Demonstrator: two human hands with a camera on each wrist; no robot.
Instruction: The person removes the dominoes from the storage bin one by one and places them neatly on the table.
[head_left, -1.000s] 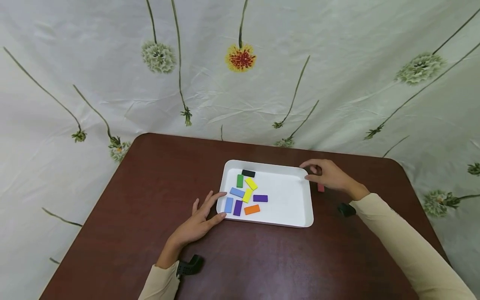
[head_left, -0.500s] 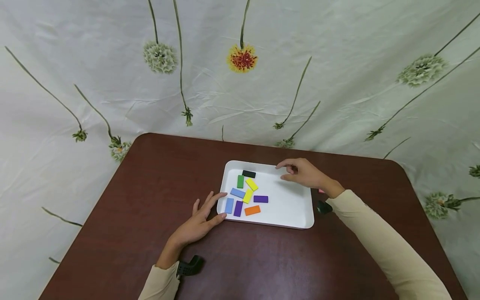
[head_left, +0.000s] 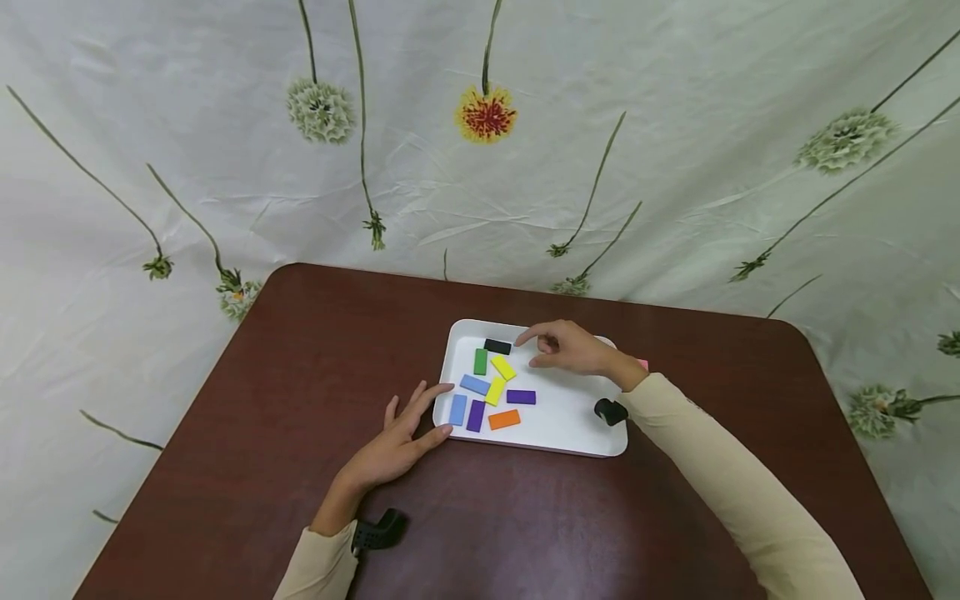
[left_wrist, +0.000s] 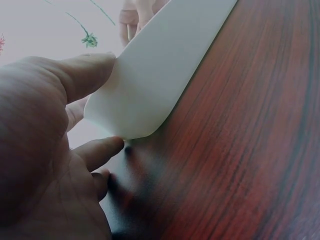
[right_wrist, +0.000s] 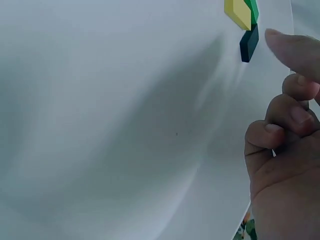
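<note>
Head view: why does the left hand (head_left: 390, 454) touch the eight-o'clock corner of the tray (head_left: 573, 429), fingers spread?
— Perhaps to steady it.
— And the right hand (head_left: 572, 347)?
— Over the tray towards one o'clock, thumb and forefinger apart, gripping nothing visible.
— Inside?
— Nine blocks (head_left: 504, 419), mainly towards nine o'clock; a pinkish block (head_left: 642, 364) shows outside, near three.

We see a brown table (head_left: 262, 375) before a pale, creased cloth (head_left: 675, 83) (its flowers (head_left: 486, 115), we think, are printed).
</note>
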